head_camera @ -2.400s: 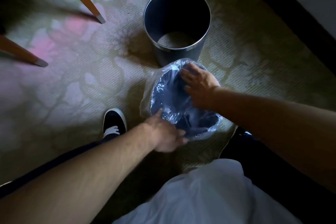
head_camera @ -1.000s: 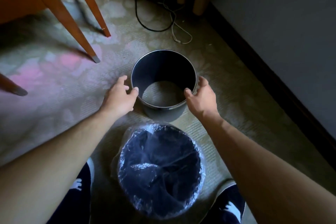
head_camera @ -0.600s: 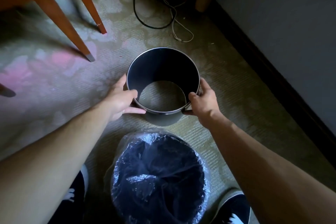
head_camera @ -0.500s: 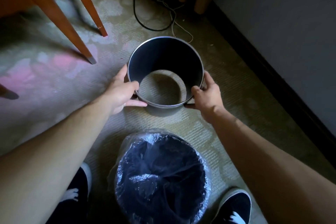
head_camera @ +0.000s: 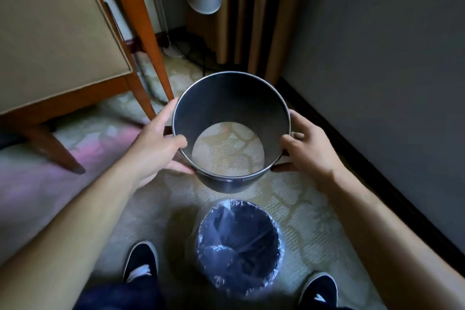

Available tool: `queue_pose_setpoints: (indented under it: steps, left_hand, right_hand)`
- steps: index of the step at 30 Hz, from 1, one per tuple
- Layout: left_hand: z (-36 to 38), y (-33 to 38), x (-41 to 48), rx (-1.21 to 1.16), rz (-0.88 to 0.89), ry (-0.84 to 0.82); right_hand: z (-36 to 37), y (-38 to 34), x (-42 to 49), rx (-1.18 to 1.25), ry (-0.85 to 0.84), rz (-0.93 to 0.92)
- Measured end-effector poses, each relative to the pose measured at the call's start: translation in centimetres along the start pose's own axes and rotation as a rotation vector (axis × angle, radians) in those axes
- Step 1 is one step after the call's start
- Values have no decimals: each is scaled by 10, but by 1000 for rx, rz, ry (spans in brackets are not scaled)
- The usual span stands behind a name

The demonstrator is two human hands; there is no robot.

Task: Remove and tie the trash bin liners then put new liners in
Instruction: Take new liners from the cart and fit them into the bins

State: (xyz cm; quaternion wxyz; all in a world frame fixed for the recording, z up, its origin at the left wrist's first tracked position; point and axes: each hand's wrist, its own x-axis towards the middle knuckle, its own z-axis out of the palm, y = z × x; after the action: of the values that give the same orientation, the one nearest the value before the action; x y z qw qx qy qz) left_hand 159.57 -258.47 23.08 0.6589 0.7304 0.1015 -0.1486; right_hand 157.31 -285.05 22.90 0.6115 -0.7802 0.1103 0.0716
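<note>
- Left hand [head_camera: 156, 151] and right hand [head_camera: 309, 148]: apart, each clamped on the wall of the metal sleeve [head_camera: 231, 98] just below its rim, on opposite sides.
- Metal sleeve: bottomless, held above the carpet [head_camera: 302, 209], which shows through it. Judge it stiff, light and smooth; a two-sided grip suits it, lest it slip.
- Inner bin [head_camera: 278, 241]: upright on the carpet between your shoes [head_camera: 141, 262], its clear liner [head_camera: 236, 231] folded over the rim. The film looks thin and soft; take it at the folded edge, gathering evenly, or it may tear.
</note>
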Motion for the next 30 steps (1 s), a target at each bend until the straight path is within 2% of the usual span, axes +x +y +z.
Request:
queue_pose_setpoints:
  steps: [6,12,19,30]
  left_hand:
    - [-11,28,-124,39,88,-38]
    - [1,-1,-187,54,-3,-84]
    - [14,-47,-185,2,-143,-69]
    - [25,-67,-147,4,-207,-59]
  right_hand:
    - [-13,-34,-124,38,-7,-31]
    - [-12,-5,-193,12,31,40]
    - [-10,34,-195,6,55,174]
    - [-10,57,-162,-47,68,207]
